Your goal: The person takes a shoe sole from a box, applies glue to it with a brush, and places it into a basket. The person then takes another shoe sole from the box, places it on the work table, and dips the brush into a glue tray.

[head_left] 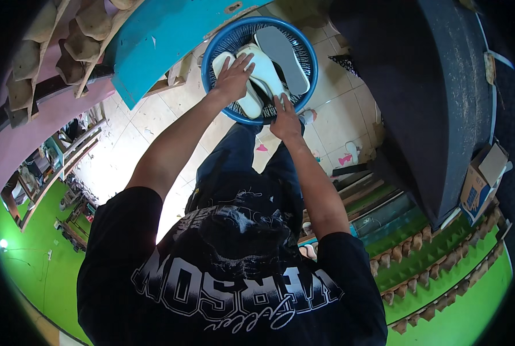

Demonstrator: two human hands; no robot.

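Note:
A round blue plastic basket point(312, 55) stands in front of me with several shoe soles in it. My left hand point(232, 83) lies over the soles with its fingers stretched and spread. Its fingertips touch the wide end of a white sole point(263, 66) in the middle. At that sole's narrow end, my right hand point(286, 119) closes its fingers on the edge. Another white sole point(250, 104) lies at the left, partly under my left hand and wrist. A grey-faced sole point(282, 55) leans along the right side of the basket.
Shoe lasts point(93, 20) line a rack at upper left, beside a turquoise board point(153, 43). A large dark piece of furniture point(419, 86) rises at right, with a cardboard box point(481, 181) beside it. More lasts point(407, 248) hang along the green wall. Pink scraps point(345, 158) lie on the tiles.

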